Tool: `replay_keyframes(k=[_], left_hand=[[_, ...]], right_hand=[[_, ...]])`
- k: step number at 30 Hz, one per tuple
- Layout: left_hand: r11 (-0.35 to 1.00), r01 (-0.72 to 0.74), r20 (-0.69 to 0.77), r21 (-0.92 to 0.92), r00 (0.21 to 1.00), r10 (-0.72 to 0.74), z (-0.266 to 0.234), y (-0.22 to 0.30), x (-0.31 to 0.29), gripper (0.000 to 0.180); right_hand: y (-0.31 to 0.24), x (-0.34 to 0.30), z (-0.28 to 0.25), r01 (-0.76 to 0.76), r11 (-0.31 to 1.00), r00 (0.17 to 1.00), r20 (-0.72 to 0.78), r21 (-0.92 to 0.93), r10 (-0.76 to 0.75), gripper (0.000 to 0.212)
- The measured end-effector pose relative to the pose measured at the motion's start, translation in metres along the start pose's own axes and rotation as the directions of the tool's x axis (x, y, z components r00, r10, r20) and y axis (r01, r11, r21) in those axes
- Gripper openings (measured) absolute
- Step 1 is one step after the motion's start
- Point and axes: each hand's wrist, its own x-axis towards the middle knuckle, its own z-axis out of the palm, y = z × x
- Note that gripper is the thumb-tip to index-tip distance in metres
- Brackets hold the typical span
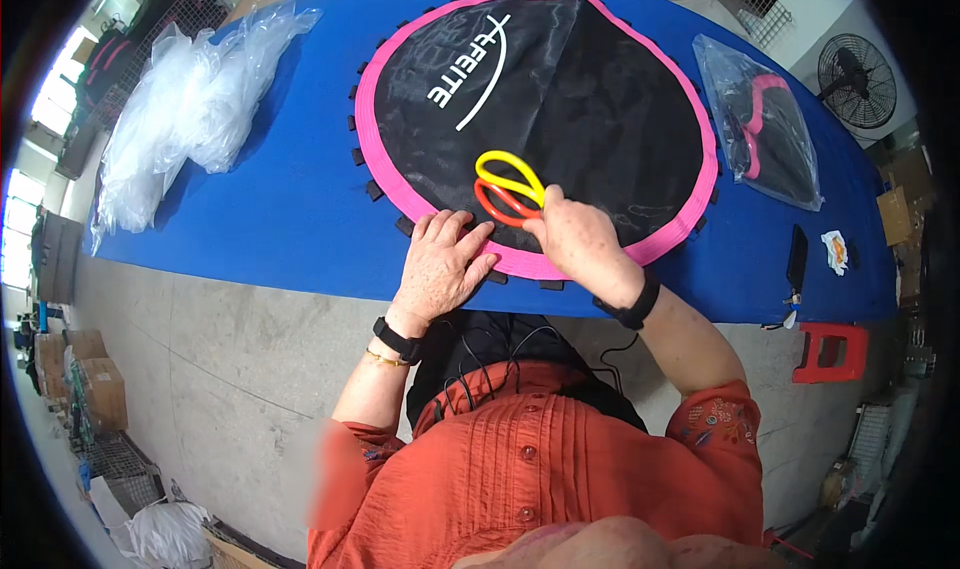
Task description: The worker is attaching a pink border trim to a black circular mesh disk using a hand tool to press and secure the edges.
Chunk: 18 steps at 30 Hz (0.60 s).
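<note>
A round black fabric mat (610, 99) with a pink border and black tabs around its edge lies spread on a blue-covered table (270, 219). White lettering runs over its upper left part. My left hand (445, 259) rests on the near pink border, fingers stretched out and lying flat, holding nothing. Just right of it, my right hand (582, 237) is closed around scissors (537, 187) above the mat. Their yellow and red handle loops point away to the left; the blades are hidden by my hand.
Crumpled clear plastic bags (190, 109) lie on the table's left. To the right are a bagged pink-and-black piece (765, 134), a black phone-like slab (797, 257) and a small wrapper (835, 252). A red stool (830, 353) and a black fan (856, 79) stand beyond the table.
</note>
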Motion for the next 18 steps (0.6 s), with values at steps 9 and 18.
replay_keyframes(k=[9,18], left_hand=[[1.000,-0.018,0.020,0.023,1.000,0.018,-0.004,0.004,0.003,0.054],[0.999,-0.025,0.016,0.048,1.000,0.024,-0.003,0.004,0.004,0.053]], right_hand=[[0.019,0.016,0.005,-0.039,0.998,0.986,-0.166,-0.041,0.032,0.036],[0.020,0.014,0.003,-0.041,0.998,0.986,-0.163,-0.044,0.034,0.036]])
